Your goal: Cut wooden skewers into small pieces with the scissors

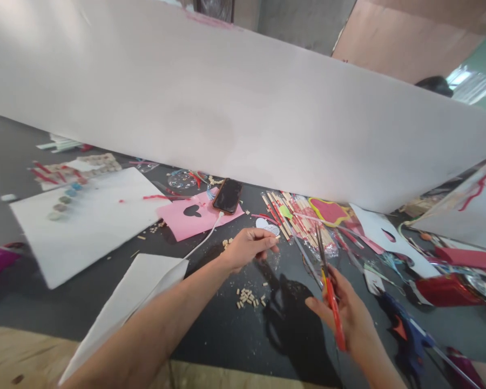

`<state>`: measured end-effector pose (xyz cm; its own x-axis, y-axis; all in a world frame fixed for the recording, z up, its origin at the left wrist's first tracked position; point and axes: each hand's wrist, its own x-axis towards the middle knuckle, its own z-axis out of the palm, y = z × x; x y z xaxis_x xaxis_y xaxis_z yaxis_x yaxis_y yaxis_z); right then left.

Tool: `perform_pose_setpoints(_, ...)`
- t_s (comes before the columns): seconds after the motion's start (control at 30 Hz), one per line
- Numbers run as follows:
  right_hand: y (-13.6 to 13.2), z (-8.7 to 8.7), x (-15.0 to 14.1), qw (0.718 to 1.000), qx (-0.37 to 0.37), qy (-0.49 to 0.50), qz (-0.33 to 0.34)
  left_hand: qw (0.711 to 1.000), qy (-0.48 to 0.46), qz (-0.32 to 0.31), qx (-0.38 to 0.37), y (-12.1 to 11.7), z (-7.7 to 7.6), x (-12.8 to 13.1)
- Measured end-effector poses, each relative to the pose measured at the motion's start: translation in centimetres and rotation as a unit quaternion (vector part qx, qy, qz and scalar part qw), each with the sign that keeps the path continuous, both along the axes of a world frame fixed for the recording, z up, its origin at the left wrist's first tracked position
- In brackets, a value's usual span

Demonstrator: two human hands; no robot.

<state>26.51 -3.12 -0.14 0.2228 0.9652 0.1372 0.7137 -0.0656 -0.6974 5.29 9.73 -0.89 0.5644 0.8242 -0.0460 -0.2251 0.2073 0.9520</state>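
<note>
My left hand (249, 248) is above the dark table, its thumb and forefinger pinched on a small pale stick piece (278, 237). My right hand (348, 319) holds scissors (328, 289) with red and yellow handles. The blades point up and away, and look nearly closed. Below and between the hands lies a small pile of short cut stick pieces (249, 297). Beyond my left fingertips is a white heart-shaped paper (267, 225). Farther back, long wooden sticks (279, 216) lie on and beside a clear plastic wrapper.
A phone (227, 195) with a white cable rests on pink paper (182, 232). White sheets (93, 216) lie left. To the right are a glue gun (409, 329), a red can (449, 289) and craft scraps. A tall white board (227, 108) stands across the back.
</note>
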Motion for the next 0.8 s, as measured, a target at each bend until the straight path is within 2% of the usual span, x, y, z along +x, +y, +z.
perform_pose_setpoints(0.07,-0.1,0.2,-0.7,0.999,0.002,-0.051,0.018,1.0,0.003,0.005,0.005,-0.1,0.0,0.1)
perform_pose_setpoints(0.23,-0.2,1.0,-2.3,0.99,-0.056,-0.119,0.053,1.0,0.013,0.013,0.013,-0.3,0.0,0.3)
perform_pose_setpoints(0.4,-0.2,0.6,-2.5,0.986,-0.053,-0.144,0.062,1.0,0.017,0.015,0.016,-0.4,-0.2,0.5)
perform_pose_setpoints(0.57,0.0,0.3,-2.6,0.981,-0.046,-0.176,0.066,0.999,0.02,-0.011,0.033,-0.5,-0.5,0.6)
perform_pose_setpoints(0.8,0.2,0.0,-2.7,0.978,-0.017,-0.193,0.074,0.997,0.056,-0.031,0.039,-0.8,-0.2,0.7)
